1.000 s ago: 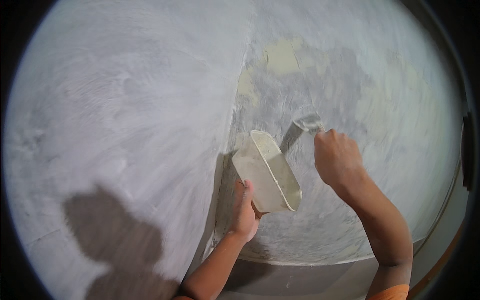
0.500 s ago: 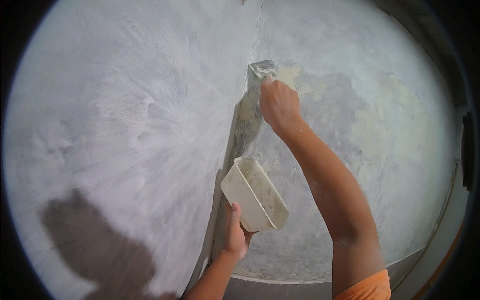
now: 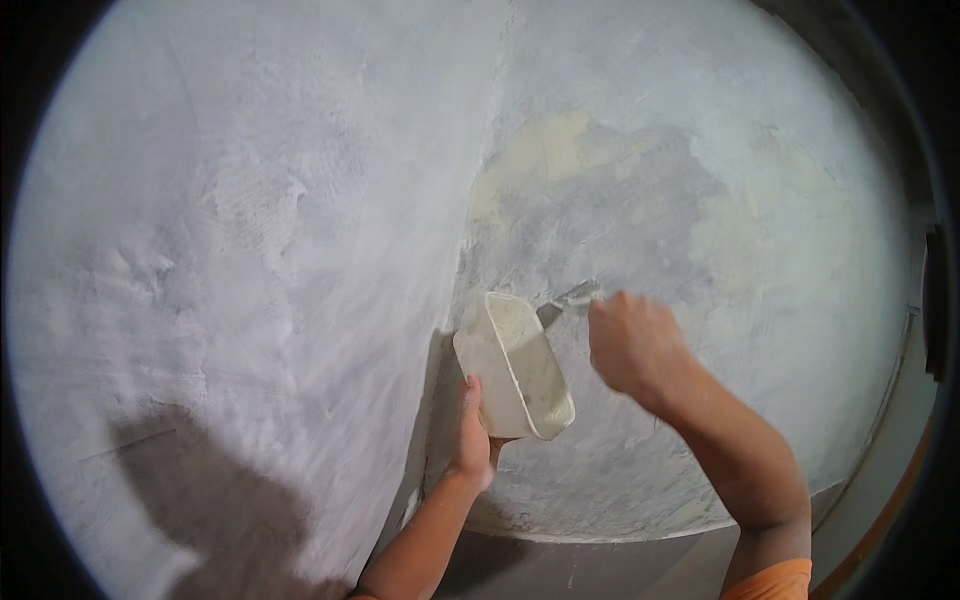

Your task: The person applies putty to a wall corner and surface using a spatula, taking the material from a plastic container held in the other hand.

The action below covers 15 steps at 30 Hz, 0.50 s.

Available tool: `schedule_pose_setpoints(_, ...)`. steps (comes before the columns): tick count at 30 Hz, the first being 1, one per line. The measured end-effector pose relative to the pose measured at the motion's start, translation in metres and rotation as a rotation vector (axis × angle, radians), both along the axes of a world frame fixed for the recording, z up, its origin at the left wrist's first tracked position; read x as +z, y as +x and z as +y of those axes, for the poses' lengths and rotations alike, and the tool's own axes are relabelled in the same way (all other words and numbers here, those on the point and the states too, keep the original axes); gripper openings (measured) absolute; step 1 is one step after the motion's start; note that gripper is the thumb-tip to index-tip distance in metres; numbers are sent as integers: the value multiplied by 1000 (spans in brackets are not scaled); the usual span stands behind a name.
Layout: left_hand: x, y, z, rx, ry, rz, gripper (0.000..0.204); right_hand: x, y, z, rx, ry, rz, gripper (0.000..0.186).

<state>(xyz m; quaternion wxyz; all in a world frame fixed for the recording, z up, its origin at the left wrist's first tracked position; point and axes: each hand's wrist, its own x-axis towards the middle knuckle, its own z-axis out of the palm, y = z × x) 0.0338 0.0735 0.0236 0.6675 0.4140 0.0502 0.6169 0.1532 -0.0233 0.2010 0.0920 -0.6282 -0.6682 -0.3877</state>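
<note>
My left hand (image 3: pixel 474 440) grips a white rectangular plastic tub (image 3: pixel 497 375) from below, its thumb along the near side. The tub is tilted with its mouth facing right, and some pale residue shows on its inner walls. Just right of the tub's upper end, my right hand (image 3: pixel 640 343) is closed around a putty knife (image 3: pixel 575 294); the handle is mostly hidden in the fist. The blade points left toward the tub's rim; whether they touch I cannot tell. Behind both hands is the right wall (image 3: pixel 640 220), with grey patches and a damp yellowish patch of putty (image 3: pixel 545 150).
The left wall (image 3: pixel 230 250) meets the right wall at a vertical corner left of the tub. A shadow (image 3: pixel 215 490) falls on its lower part. Below the right wall runs a darker grey band (image 3: pixel 600 565). A dark object (image 3: pixel 935 300) stands at the far right edge.
My right hand has drawn the putty knife away from the wall corner, down and to the right, near the tub. My left hand and the tub have risen slightly.
</note>
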Motion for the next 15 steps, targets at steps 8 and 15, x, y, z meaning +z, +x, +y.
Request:
schedule_pose_setpoints(8, -28, 7, 19, 0, -7, -8, 72, 117, -14, 41, -24, 367, 40, 21)
schedule_pose_setpoints(15, -41, 14, 26, 67, -32, -49, 73, 101, 1, 136, 246, 531, 131, 22)
